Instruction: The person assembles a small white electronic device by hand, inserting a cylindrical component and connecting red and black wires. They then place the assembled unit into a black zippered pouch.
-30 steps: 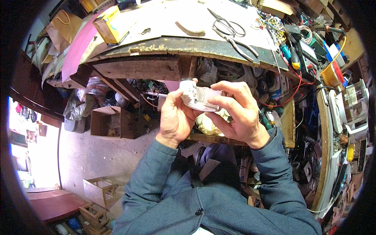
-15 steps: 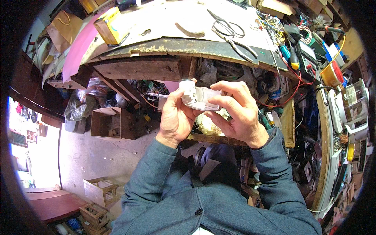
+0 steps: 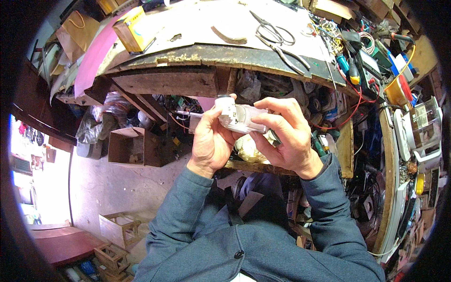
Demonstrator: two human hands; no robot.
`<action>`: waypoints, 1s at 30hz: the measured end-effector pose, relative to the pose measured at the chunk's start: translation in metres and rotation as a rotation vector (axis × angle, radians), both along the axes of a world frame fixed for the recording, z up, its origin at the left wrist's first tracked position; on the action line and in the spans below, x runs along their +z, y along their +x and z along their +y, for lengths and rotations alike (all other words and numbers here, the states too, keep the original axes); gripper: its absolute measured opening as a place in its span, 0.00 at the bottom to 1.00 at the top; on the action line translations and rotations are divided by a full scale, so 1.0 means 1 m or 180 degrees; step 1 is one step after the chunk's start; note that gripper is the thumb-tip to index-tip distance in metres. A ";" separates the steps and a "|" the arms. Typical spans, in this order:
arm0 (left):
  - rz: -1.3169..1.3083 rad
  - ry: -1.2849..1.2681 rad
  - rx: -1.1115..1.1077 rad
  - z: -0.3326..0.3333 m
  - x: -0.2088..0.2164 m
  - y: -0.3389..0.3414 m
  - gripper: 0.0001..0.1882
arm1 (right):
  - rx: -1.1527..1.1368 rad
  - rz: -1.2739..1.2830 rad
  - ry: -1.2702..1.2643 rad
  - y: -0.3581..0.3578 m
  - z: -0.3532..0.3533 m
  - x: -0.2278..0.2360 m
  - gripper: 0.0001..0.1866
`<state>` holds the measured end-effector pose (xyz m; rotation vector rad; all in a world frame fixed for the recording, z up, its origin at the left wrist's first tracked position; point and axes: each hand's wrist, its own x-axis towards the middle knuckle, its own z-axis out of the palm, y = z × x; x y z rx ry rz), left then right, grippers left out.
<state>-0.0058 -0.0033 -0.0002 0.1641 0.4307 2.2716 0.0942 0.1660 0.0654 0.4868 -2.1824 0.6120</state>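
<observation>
Head view: looking down past my sleeves, both bare hands up and busy just in front of the bench (image 3: 188,54).
White piece: here it is, the white piece (image 3: 240,118), held in the air on the near side of the bench, tilted, not resting on it.
Left hand: my left hand (image 3: 209,145) has the left end, thumb against the near side, other fingers going behind, mostly hidden.
Right hand: my right hand (image 3: 293,141) pinches the other end between thumb and fingertips, upper fingers arched; what lies under the palm, I cannot tell.
Fingertip shift: a small one! Thumb and forefinger sit slightly further right than half a second ago, and the piece is turned a touch.
Meaning: a change of grip, I judge; the piece is still between both hands, nothing set down.
Scissors and pliers: scissors (image 3: 265,28) and pliers (image 3: 278,49) lie on the bench, unmoved, out of my hands.
Curved strip: that curved strip (image 3: 229,36) lies left of them, also on the bench.
Yellow box: the yellow box (image 3: 134,30) stands toward the bench's left end.
</observation>
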 end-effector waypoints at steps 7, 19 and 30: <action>0.0092 -0.0084 0.0055 0.001 0.000 0.001 0.23 | 0.0003 0.0003 -0.0075 0.001 0.000 -0.001 0.19; 0.0267 -0.0171 0.0121 0.000 0.001 0.002 0.25 | 0.0010 -0.0070 -0.0022 0.001 0.001 0.002 0.20; 0.0381 -0.0181 0.0373 0.004 0.004 0.001 0.27 | -0.0140 -0.1429 -0.1566 0.001 0.002 -0.003 0.26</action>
